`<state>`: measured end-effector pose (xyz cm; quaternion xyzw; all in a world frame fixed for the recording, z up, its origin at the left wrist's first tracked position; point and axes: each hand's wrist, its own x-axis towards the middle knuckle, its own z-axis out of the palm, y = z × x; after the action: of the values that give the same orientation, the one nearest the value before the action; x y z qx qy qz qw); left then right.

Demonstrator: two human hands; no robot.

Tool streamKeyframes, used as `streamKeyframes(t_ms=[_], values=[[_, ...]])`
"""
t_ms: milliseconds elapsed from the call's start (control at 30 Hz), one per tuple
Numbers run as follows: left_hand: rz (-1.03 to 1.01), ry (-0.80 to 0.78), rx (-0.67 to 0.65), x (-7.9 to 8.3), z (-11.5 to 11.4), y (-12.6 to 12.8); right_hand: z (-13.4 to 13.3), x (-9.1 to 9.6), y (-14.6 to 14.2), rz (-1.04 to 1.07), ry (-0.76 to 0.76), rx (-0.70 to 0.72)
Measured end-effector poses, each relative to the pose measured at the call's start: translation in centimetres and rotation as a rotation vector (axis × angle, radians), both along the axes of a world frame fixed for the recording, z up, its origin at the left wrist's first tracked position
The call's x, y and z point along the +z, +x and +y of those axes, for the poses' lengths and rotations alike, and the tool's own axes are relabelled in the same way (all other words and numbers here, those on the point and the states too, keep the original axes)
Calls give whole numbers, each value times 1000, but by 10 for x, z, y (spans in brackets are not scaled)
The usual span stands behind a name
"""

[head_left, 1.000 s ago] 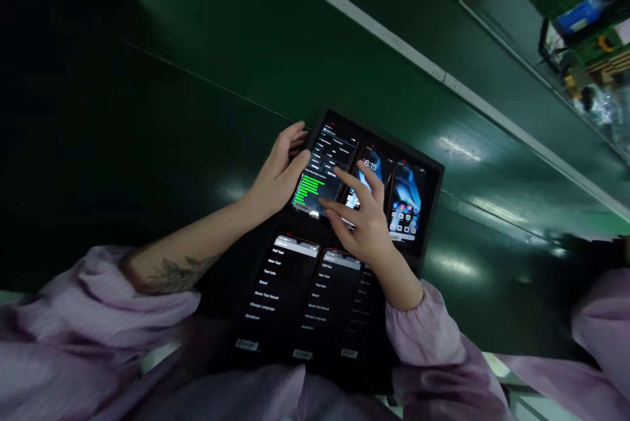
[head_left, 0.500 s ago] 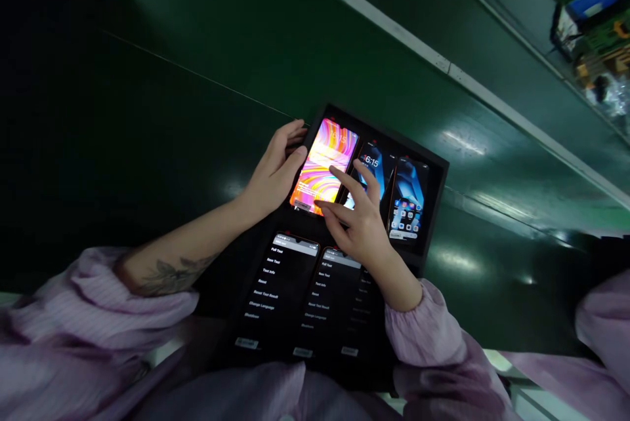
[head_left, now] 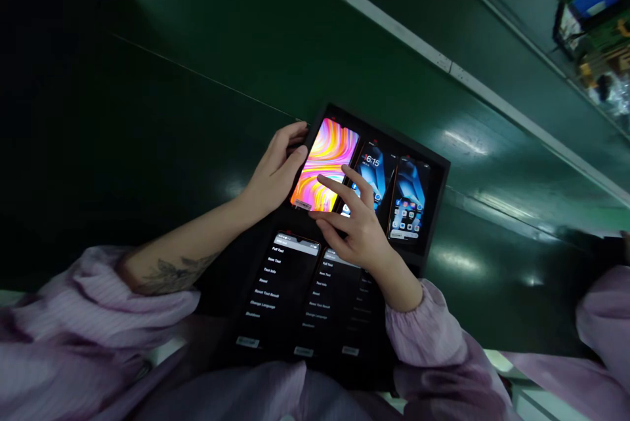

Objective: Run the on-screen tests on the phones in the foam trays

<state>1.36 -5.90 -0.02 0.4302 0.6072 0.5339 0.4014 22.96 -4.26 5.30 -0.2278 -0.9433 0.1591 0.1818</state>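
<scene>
A black tray (head_left: 438,211) holds several lit smartphones in two rows. My left hand (head_left: 275,175) grips its upper left edge, the thumb at the rim beside a phone with a bright pink and yellow swirl screen (head_left: 332,136). Over that phone's lower part hovers or rests my right hand (head_left: 354,211), fingers spread; whether a fingertip touches the glass I cannot tell. Partly behind those fingers is a phone showing 16:15 (head_left: 373,168). A phone with app icons (head_left: 408,201) lies at the right. In the near row, a phone with a black menu list (head_left: 283,290) shows "Full Test".
The tray sits on a dark green worktop (head_left: 207,34), crossed by a pale strip (head_left: 374,14) farther off. Blue, green and clear items (head_left: 600,34) stand at the upper right. Another person's pink sleeve (head_left: 603,316) is at the right edge.
On the swirl-screen phone, the clock and text have disappeared, leaving only the pattern. My right hand has shifted slightly left and down. The left hand keeps its place.
</scene>
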Motion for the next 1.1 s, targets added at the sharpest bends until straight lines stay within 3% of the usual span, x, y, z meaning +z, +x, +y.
streamKeyframes(t_ms=[200, 433, 733, 900, 1100], values=[[-9, -15, -5, 3, -1, -1, -1, -1, -2, -3, 19, -7], [16, -4, -33, 1, -1, -4, 0, -9, 2, 32, 49, -248], [38, -45, -14, 7, -1, -2, -1, 1, -1, 5, -22, 24], [42, -48, 6, 8, -1, 0, -1, 0, -1, -30, -56, 4], [44, -68, -1, 11, -1, 1, -1, -4, 0, -52, 4, -111]])
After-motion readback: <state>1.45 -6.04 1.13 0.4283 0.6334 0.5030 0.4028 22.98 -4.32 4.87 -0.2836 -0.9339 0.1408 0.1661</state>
